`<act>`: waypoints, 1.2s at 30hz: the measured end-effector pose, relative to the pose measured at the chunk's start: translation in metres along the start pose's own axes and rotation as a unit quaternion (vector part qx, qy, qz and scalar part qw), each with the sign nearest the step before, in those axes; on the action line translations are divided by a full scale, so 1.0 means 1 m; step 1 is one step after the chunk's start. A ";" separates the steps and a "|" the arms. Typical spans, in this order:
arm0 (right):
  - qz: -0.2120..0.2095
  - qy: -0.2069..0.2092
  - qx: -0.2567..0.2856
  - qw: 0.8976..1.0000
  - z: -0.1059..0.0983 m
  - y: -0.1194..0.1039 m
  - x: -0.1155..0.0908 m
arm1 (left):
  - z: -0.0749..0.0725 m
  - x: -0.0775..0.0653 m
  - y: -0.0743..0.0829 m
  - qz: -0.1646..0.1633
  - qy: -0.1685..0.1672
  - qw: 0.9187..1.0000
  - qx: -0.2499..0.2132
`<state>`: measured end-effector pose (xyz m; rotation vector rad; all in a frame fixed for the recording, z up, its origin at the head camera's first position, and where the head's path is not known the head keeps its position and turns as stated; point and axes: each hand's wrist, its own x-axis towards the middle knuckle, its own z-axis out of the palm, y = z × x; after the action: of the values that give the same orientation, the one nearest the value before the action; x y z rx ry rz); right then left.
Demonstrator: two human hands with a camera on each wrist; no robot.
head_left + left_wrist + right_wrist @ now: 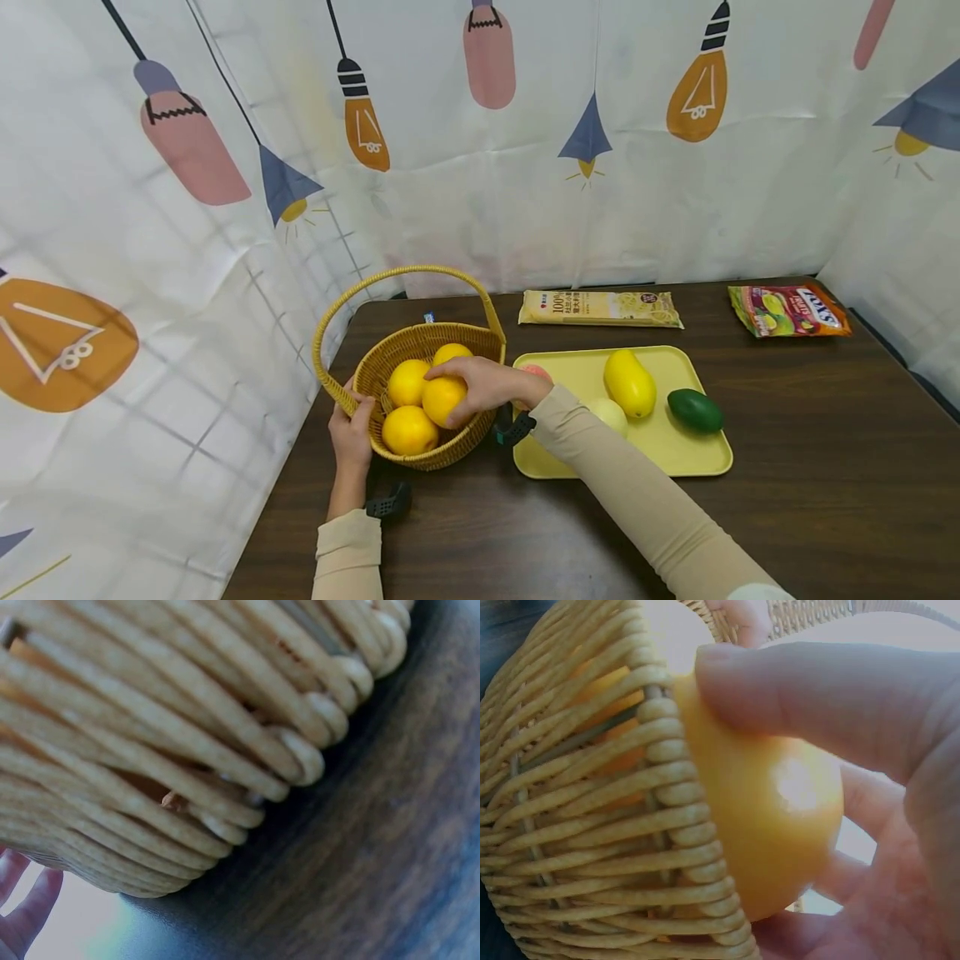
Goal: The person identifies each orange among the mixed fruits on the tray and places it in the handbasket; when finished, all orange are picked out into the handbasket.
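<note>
A wicker basket [442, 457] with a tall handle stands at the left of the table and holds several yellow-orange oranges [409, 431]. My left hand [351, 433] grips the basket's left rim by the foot of the handle; in the left wrist view, its fingertips [36, 907] show beside the woven wall. Inside the basket, near its right rim, my right hand [480, 383] holds one orange [772, 817]. In the right wrist view the thumb lies over this orange, with fingers around its far side. The rim hides part of the fruit.
Right of the basket lies a yellow tray [675, 462] with a yellow pear-shaped fruit [630, 383], a dark green fruit [695, 411], a pale round fruit [609, 415] and a pink one [536, 373] partly hidden. Behind are a long yellow packet [600, 308] and a candy bag [789, 311].
</note>
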<state>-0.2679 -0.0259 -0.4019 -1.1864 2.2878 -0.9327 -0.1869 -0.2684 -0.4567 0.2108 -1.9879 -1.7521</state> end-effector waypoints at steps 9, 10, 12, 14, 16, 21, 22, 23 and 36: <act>0.029 -0.031 -0.018 0.999 -0.003 -0.003 0.004 | -0.003 0.009 -0.020 -0.001 0.011 1.000 0.001; 0.033 -0.033 -0.015 0.999 -0.004 -0.003 0.004 | -0.003 0.011 -0.024 0.000 0.012 1.000 0.001; 0.039 -0.037 -0.010 0.998 -0.005 -0.003 0.004 | -0.003 0.012 -0.029 0.002 0.015 1.000 0.004; 0.042 -0.043 -0.004 0.998 -0.006 -0.003 0.004 | -0.003 0.012 -0.031 0.006 0.016 1.000 0.006; 0.043 -0.048 0.004 0.998 -0.007 -0.003 0.004 | -0.002 0.011 -0.031 0.009 0.015 1.000 0.008; 0.042 -0.047 0.013 0.998 -0.008 -0.003 0.002 | -0.002 0.010 -0.030 0.013 0.017 1.000 0.013; 0.041 -0.042 0.018 0.998 -0.008 -0.003 0.001 | -0.002 0.010 -0.030 0.013 0.018 1.000 0.015; 0.040 -0.037 0.021 0.998 -0.009 -0.002 0.000 | -0.001 0.010 -0.030 0.013 0.018 1.000 0.017; -0.013 0.035 0.100 0.994 -0.005 0.006 -0.015 | -0.003 0.012 -0.030 0.001 0.017 1.000 0.006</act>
<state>-0.2654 -0.0092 -0.4020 -1.1160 2.1769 -1.1987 -0.2018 -0.2810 -0.4828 0.2405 -1.9739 -1.7245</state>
